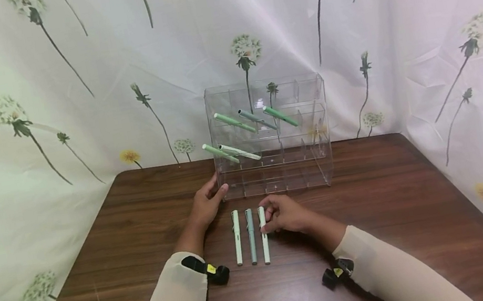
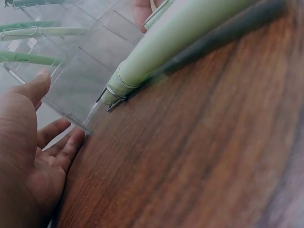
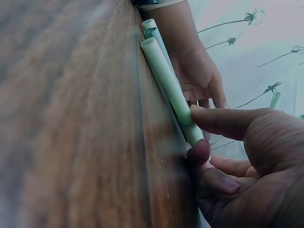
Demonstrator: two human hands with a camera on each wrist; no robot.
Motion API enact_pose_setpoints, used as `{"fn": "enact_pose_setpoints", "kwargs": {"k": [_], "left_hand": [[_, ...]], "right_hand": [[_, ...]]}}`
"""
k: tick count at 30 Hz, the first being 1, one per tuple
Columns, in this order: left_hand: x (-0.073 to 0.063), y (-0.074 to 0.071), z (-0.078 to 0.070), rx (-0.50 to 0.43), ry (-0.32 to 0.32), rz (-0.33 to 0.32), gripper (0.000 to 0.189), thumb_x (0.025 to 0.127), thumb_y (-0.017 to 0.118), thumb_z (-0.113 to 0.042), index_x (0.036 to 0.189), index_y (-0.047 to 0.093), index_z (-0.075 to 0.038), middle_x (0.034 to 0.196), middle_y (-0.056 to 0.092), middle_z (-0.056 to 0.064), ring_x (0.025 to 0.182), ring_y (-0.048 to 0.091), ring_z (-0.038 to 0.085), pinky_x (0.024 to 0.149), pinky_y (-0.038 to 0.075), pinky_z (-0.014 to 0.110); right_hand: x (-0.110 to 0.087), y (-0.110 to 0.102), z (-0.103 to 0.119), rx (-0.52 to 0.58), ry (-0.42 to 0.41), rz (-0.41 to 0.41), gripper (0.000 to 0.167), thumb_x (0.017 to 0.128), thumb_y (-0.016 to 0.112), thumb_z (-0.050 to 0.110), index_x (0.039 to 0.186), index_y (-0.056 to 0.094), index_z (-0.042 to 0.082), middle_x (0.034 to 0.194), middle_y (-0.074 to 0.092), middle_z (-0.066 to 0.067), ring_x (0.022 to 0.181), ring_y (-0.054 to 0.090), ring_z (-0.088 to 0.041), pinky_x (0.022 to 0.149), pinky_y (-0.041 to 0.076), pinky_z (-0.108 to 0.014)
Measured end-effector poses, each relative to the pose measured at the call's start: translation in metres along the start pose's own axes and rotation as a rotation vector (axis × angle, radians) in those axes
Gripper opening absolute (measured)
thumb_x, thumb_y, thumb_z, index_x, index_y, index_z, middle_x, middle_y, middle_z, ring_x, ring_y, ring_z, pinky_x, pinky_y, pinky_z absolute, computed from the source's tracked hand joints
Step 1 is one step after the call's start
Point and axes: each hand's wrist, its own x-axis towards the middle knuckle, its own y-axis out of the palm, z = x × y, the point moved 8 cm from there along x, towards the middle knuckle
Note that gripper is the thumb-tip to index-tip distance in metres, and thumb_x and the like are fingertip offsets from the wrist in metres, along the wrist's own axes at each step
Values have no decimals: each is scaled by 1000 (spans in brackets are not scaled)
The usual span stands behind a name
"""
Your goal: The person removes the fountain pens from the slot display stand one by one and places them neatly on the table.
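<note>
Three capped pens lie in a row in front of the clear rack (image 1: 295, 184): a pale green pen (image 1: 238, 241) at left, a grey-green pen (image 1: 252, 239) in the middle and another pale green pen (image 1: 266, 248) at right. My right hand (image 1: 286, 213) pinches the right-hand pale green pen near its clip end, thumb on one side and fingers on the other. At the rack's lower left corner rests my left hand (image 1: 205, 207), its fingers extended along the side and touching the edge, thumb apart, as the left wrist view shows.
Several green and grey-green pens, such as a bright green pen (image 1: 280, 116) and a whitish pen (image 1: 239, 152), lean in the rack's upper and middle compartments. The rack stands near the back of the brown wooden table (image 1: 150, 293), before a flower-printed curtain (image 1: 160, 68).
</note>
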Motion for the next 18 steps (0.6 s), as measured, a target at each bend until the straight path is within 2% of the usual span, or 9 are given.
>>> {"fn": "enact_pose_setpoints", "kwargs": {"k": [18], "left_hand": [[-2,-2,-2,7,-21,1,67,111,66,-38,171,38,-27,174,44,10,154,52,37,123,46,57]], "right_hand": [[4,1,1,-56,27,7,69,86,88,0,146,55,-13,85,60,-2,59,58,-13,59,53,-27]]}}
